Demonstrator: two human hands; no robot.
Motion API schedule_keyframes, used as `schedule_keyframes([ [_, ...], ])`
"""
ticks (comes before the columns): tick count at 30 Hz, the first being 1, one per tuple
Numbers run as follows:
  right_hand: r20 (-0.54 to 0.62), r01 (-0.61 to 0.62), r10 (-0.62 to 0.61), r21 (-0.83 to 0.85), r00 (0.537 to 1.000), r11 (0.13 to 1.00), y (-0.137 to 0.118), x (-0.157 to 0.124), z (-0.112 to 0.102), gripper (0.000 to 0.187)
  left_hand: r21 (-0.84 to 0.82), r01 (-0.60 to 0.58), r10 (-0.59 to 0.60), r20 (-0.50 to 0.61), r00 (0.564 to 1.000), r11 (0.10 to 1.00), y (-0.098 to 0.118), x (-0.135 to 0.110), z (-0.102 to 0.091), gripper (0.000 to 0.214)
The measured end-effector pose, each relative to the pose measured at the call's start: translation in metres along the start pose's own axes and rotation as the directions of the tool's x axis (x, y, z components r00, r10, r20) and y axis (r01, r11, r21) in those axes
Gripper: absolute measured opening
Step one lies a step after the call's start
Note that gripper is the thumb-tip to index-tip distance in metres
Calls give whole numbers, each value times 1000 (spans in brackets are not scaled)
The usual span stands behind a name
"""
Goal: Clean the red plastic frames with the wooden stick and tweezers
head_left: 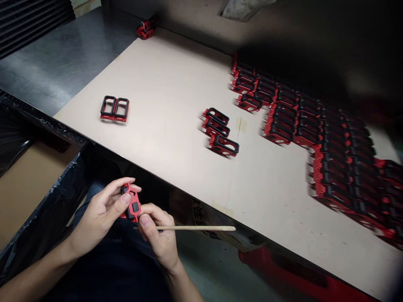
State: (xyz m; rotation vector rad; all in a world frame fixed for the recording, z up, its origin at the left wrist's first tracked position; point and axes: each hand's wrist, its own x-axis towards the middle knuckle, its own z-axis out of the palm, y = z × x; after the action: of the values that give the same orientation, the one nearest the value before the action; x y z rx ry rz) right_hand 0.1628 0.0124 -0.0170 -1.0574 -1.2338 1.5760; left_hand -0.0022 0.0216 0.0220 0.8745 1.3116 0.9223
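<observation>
Below the table's near edge, my left hand (103,209) is closed around a small red and black plastic part (132,203), thumb pressed on its face. My right hand (157,235) pinches the same part's lower end and also grips a thin wooden stick (195,228) that points right. Both hands hover over my lap. On the beige board (170,79) lie more of these red and black frames: a pair (115,108) at the left, three (219,132) in the middle, and several rows (315,130) at the right.
A cardboard box lined with black plastic (28,184) stands at my left. A metal table surface (63,54) runs behind the board. One red part (145,30) sits at the far corner. A red bin (299,277) is under the table at right.
</observation>
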Motion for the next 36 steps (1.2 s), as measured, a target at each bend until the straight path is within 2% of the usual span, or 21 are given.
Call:
schedule_keyframes([
  [7,-2,-37,37,16,999,999,-1,1,1,46,27,-20,19,12,1000,999,1,0,1,44],
  [12,8,-80,80,109,997,991,-3,3,2,45,66,-9,6,41,999,998,-1,-2,0,53],
  [20,11,-123,124,216,992,969,-1,4,4,44,-43,52,-51,28,998,998,-15,-8,-6,56],
  [24,-9,-55,58,170,998,984,0,3,2,40,-104,156,-148,82,986,982,-20,-8,-10,62],
  [27,-10,127,-128,-76,992,989,-3,2,-2,31,-176,226,-201,154,968,958,-20,-7,-14,66],
  [31,126,423,-406,-359,905,832,-8,3,-10,21,-250,199,-119,301,946,948,-15,-5,-23,57],
  [33,186,519,-494,-467,849,716,-10,4,-14,22,-273,206,-93,375,922,940,-13,-4,-29,51],
  [36,271,600,-574,-606,773,522,-10,6,-19,27,-272,237,-88,465,881,933,-14,-4,-38,52],
])
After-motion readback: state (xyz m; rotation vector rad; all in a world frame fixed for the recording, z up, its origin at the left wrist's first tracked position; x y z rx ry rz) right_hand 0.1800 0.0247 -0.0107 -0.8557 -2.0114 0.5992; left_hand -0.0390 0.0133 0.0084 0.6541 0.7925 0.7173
